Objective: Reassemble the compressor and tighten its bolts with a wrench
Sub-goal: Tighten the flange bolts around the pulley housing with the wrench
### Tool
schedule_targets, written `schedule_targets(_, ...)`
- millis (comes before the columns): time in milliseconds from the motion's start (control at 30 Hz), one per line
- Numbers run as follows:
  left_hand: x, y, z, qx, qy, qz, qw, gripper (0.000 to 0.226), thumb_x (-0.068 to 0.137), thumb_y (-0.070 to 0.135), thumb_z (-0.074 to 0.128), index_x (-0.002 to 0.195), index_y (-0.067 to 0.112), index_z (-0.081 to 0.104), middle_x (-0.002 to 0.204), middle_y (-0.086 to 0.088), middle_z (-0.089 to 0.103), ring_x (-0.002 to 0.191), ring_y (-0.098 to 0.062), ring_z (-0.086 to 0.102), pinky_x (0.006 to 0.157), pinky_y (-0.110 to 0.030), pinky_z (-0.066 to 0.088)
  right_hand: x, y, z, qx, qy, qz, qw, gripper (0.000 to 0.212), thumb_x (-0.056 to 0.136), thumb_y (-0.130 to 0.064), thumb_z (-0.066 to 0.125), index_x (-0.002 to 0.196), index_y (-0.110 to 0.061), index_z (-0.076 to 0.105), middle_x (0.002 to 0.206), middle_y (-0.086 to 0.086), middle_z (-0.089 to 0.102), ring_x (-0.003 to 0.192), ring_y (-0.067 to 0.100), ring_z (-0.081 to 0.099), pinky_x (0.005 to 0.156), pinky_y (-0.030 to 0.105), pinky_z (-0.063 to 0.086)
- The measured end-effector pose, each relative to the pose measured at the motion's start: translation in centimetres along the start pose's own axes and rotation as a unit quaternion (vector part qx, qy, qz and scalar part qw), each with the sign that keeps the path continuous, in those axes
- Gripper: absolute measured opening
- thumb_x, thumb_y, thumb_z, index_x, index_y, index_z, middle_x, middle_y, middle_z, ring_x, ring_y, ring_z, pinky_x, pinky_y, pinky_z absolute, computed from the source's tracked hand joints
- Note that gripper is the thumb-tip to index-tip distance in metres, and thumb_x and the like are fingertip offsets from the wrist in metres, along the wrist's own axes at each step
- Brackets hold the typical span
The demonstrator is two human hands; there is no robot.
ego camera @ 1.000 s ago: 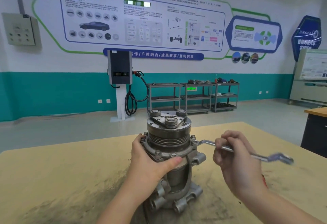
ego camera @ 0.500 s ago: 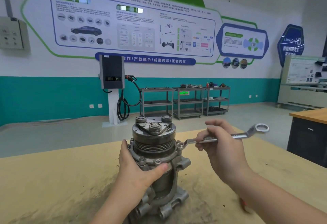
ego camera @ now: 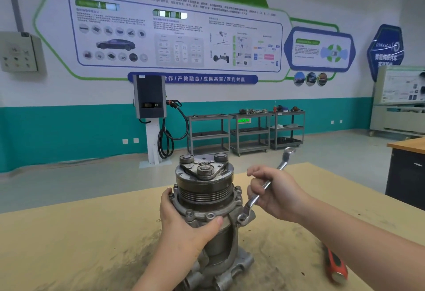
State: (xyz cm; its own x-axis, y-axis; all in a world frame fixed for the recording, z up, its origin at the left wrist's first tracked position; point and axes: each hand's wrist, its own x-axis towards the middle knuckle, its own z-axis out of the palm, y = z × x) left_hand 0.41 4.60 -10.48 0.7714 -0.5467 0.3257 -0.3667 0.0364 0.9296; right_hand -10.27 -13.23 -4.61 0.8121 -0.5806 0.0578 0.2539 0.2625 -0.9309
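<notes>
Two hands work the compressor (ego camera: pixel 204 201), which stands upright on the tabletop (ego camera: pixel 69 244) and looks fully assembled. The left hand (ego camera: pixel 184 224) wraps its grip around the housing below the flange. The right hand (ego camera: pixel 276 192) grips the wrench (ego camera: pixel 264 187), whose ring end sits on a flange bolt (ego camera: pixel 242 217). Several flange bolts are already seated; how tight they are I cannot tell, so tightening seems underway.

We've got a dull grey compressor (ego camera: pixel 204 201) with a darker ribbed pulley, a shiny silver wrench (ego camera: pixel 264 187), a tan table (ego camera: pixel 69 240) smudged with dark grime, a red-and-black handle (ego camera: pixel 334 262), and a white wall (ego camera: pixel 57 88) with a teal lower band.
</notes>
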Motion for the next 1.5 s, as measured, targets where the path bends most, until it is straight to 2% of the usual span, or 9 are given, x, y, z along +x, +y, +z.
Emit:
schedule_targets(133,0.1,-0.1,0.0,0.003,0.004,0.006,1.0,0.122,0.066,0.024,0.088,0.152,0.026,0.003,0.148,0.004,0.029,0.13,-0.011,0.037,0.105,-0.022,0.03,0.4,0.0,-0.4,0.131,0.005,-0.034,0.991,0.013,0.092,-0.006,0.034,0.092,-0.006,0.047,0.048,0.003,0.032,0.041,0.017,0.035,0.038,0.025,0.035)
schedule_targets(267,0.1,-0.1,-0.3,-0.019,-0.017,-0.004,1.0,0.129,0.063,0.031,0.09,0.152,0.032,-0.004,0.151,0.007,0.026,0.131,-0.008,0.036,0.104,-0.021,0.029,1.1,-0.1,-0.8,0.144,0.022,-0.06,0.987,0.013,0.093,-0.006,0.034,0.095,-0.007,0.047,0.05,0.004,0.036,0.043,0.017,0.037,0.04,0.026,0.036)
schedule_targets(467,0.0,0.7,-1.4,-0.07,-0.085,-0.024,0.994,0.174,0.013,0.072,0.087,0.152,0.04,-0.012,0.155,0.014,0.028,0.14,-0.009,0.034,0.119,-0.042,0.027,2.5,-0.4,-0.6,0.114,-0.01,-0.012,0.993,0.015,0.094,-0.006,0.032,0.09,-0.007,0.047,0.047,0.002,0.035,0.04,0.016,0.036,0.037,0.025,0.035)
schedule_targets(667,-0.3,0.7,-1.3,-0.014,-0.042,0.043,0.998,0.151,0.038,0.07,0.086,0.155,0.032,-0.001,0.157,0.019,0.011,0.143,-0.007,0.023,0.118,-0.032,0.023,3.9,0.1,0.0,0.126,-0.044,0.056,0.989,0.01,0.084,-0.004,0.037,0.083,-0.009,0.046,0.043,-0.003,0.03,0.033,0.011,0.029,0.029,0.018,0.025)
schedule_targets(800,-0.4,0.8,-1.2,0.021,-0.03,0.071,0.997,0.12,0.057,0.048,0.089,0.152,0.032,0.018,0.142,0.02,0.024,0.132,-0.003,0.034,0.11,-0.026,0.029,3.5,1.6,-0.2,0.215,-0.029,0.037,0.976,0.01,0.077,-0.004,0.04,0.08,-0.01,0.047,0.043,-0.006,0.032,0.031,0.009,0.027,0.028,0.017,0.02)
schedule_targets(1067,-0.7,0.8,-1.1,0.016,-0.004,0.064,0.998,0.129,0.057,0.043,0.091,0.151,0.043,0.003,0.14,0.025,0.019,0.133,-0.002,0.027,0.115,-0.032,0.025,0.2,1.7,-0.8,0.207,0.089,-0.036,0.974,0.018,0.092,-0.004,0.032,0.084,-0.008,0.048,0.049,0.002,0.044,0.036,0.014,0.034,0.034,0.02,0.029)
schedule_targets(1233,-1.0,1.6,0.1,0.042,0.04,0.032,0.998,0.129,0.057,0.028,0.094,0.154,0.031,0.008,0.151,0.005,0.024,0.141,-0.016,0.025,0.119,-0.044,0.024,-0.3,-2.7,-1.0,0.336,0.159,-0.082,0.925,0.026,0.095,-0.003,0.027,0.079,-0.01,0.045,0.047,0.002,0.048,0.035,0.012,0.035,0.036,0.015,0.027)
schedule_targets(1400,-3.1,4.1,4.0,0.126,0.229,0.023,0.965,0.13,0.048,0.022,0.097,0.152,0.005,0.021,0.149,-0.021,0.032,0.139,-0.037,0.028,0.114,-0.046,0.021,-4.3,-0.3,0.0,0.183,0.114,-0.041,0.976,0.014,0.091,-0.001,0.038,0.083,-0.004,0.049,0.049,0.007,0.048,0.036,0.016,0.037,0.033,0.022,0.032)
schedule_targets(1500,-4.2,6.1,7.2,0.154,0.247,-0.026,0.956,0.122,0.042,0.015,0.099,0.144,-0.007,0.037,0.141,-0.035,0.039,0.131,-0.054,0.037,0.106,-0.061,0.03,-5.5,-0.5,0.5,0.152,0.108,-0.067,0.98,0.016,0.091,0.0,0.037,0.083,-0.003,0.051,0.05,0.009,0.05,0.038,0.018,0.04,0.035,0.024,0.034)
